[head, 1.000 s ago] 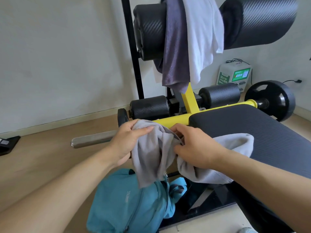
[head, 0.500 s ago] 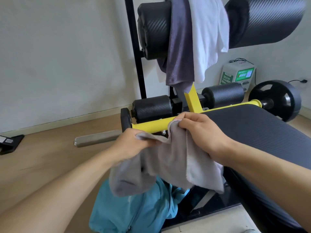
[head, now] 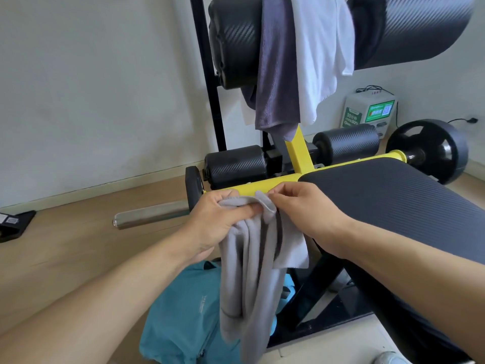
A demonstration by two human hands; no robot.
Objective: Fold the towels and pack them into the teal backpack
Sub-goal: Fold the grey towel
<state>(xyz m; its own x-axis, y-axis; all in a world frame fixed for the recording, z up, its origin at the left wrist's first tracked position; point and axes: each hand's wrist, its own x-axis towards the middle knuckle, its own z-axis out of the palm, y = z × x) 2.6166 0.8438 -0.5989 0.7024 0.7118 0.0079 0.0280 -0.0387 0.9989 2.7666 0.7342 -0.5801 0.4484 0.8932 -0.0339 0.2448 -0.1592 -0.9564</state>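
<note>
Down low and closest, the teal backpack (head: 183, 313) lies on the wooden floor (head: 65, 248), partly under the hanging cloth. It looks soft and floppy. I cannot tell if its top is open.

Just above it hangs the grey towel (head: 246, 279). It droops long and bunched, and its bottom end hangs in front of the bag. The left hand (head: 223, 219) grips the top of the towel with curled fingers. The right hand (head: 301, 208) pinches the top edge right beside it, so the two hands almost touch.

A second ago the towel was a lump, part of it resting on the bench. Half a second ago it was lifted and spread between the hands. Now the hands have come together at the top and the cloth hangs straight down. I think that means the top corners are being brought together for the first fold. The towel is not folded flat yet, and nothing is packed.

To the right is the black bench pad (head: 393, 206), a good flat place to lay the towel. Past the hands runs the yellow frame bar (head: 262, 185).

Farther back, two more towels hang between the big black rollers: a purple towel (head: 275, 74) and a white towel (head: 320, 48). They are not folded either, so most of the job is left to do.
</note>
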